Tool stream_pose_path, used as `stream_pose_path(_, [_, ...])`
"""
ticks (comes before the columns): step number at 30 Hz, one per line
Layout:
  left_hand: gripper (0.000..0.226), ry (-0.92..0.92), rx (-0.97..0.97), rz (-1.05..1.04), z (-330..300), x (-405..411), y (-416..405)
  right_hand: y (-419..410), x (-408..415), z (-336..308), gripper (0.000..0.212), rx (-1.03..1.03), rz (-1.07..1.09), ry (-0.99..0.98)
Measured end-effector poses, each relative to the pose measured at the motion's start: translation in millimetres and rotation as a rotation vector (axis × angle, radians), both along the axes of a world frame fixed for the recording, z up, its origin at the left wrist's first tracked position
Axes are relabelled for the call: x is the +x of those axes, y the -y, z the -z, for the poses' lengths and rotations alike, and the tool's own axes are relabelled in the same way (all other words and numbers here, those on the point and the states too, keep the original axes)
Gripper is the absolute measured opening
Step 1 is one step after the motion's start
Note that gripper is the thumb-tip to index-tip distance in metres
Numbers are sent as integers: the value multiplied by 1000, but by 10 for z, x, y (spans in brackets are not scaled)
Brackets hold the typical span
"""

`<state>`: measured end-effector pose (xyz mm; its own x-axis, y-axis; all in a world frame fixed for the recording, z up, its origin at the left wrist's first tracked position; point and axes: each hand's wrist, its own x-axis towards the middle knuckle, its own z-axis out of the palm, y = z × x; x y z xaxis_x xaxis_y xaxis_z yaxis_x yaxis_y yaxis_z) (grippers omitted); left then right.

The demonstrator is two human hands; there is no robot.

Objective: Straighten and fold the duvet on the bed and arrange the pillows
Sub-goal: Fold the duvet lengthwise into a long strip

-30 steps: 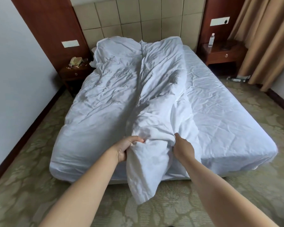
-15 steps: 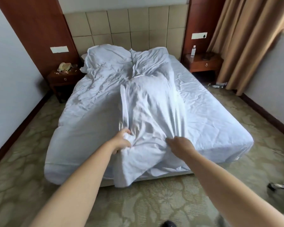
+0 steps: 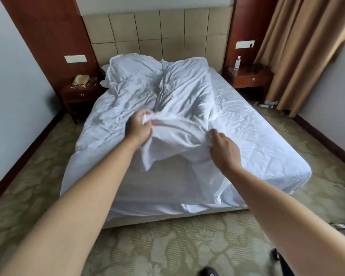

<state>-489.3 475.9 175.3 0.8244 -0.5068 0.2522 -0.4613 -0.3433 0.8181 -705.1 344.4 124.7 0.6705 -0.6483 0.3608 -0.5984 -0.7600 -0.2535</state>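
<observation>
**Both hands lift the foot end of the duvet**

The person stands at the foot of the bed, both bare arms stretched forward. The left hand grips a bunched fold of the white duvet with curled fingers, at about 10 o'clock from the middle of the frame. The right hand, nearer the centre, pinches the same raised edge; its fingertips sink into the cloth, so the exact grip is probably a pinch but is hard to read. Between the two hands the duvet hangs as a lifted ridge (a loose corner droops below the left hand), clear of the mattress underneath.

The rest of the duvet lies crumpled along the left and middle of the bed, reaching the padded headboard at 12 o'clock. The bare sheet shows on the right side. A nightstand at 10 o'clock carries a beige telephone; another nightstand at 2 o'clock carries a water bottle. Tan curtains hang at the far right.
</observation>
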Motion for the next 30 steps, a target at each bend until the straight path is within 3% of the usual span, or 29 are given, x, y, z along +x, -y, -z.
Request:
stream_pose_path(3, [28,-95,-158,-33,-64,-69,-92,-91,36,74,56,13,-56,-236])
stream_pose_path(7, [28,-238,-30,-20,553,-166,-293,-146,-15,432,83,140,-85,-526])
stream_pose_path(12, [30,-387,54,-68,928,-233,-412,-53,-173,428,104,144,-168,-648])
stream_pose_path(14, [31,-402,39,-79,889,-225,-381,-71,-157,414,91,116,-151,-660])
stream_pose_path(16, [31,-403,7,-78,819,-194,-327,-87,-101,378,63,10,-96,-616])
stream_pose_path(20, [26,-402,-56,-76,693,-114,-258,16,-45,195,23,-549,-10,-355])
stream_pose_path(22, [24,-447,-95,-62,631,-113,-243,166,-93,75,18,-788,-74,-158])
stream_pose_path(24, [27,-485,-102,-15,599,-131,-245,255,-158,72,18,-856,-101,-75])
stream_pose_path(26, [31,-517,-64,57,613,-181,-273,232,-186,113,29,-654,-6,5])
stream_pose_path(28, [31,-540,-17,101,667,-253,-300,56,-151,129,42,-37,197,171])
stream_pose_path(30, [30,-530,38,97,782,-316,-317,-114,-93,180,41,560,336,332])
